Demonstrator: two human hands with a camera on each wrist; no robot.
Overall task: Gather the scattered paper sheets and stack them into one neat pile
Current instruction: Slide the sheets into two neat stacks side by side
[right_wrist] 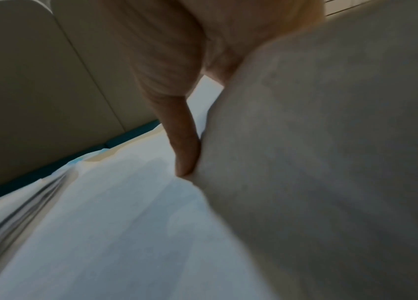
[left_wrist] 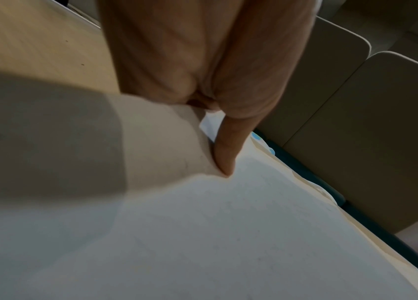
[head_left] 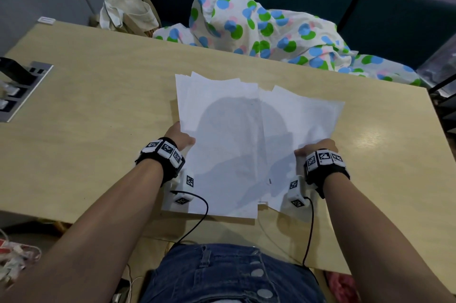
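Several white paper sheets lie in two overlapping, fanned bunches on the wooden table [head_left: 98,105]. My left hand [head_left: 181,138] grips the left bunch [head_left: 222,135] at its left edge, thumb on top and fingers hidden beneath. My right hand [head_left: 317,147] grips the right bunch [head_left: 303,120] at its right edge the same way. In the left wrist view the thumb [left_wrist: 224,156] presses on the paper [left_wrist: 228,233], whose edge curls up. In the right wrist view the thumb [right_wrist: 186,150] pinches the sheets [right_wrist: 125,223], and their layered edges show at the left.
A polka-dot cloth [head_left: 266,31] and a cream tote bag [head_left: 128,9] lie past the table's far edge. A socket panel [head_left: 22,88] is set into the table at the left. Black cables [head_left: 197,218] hang from both wrists over the near edge.
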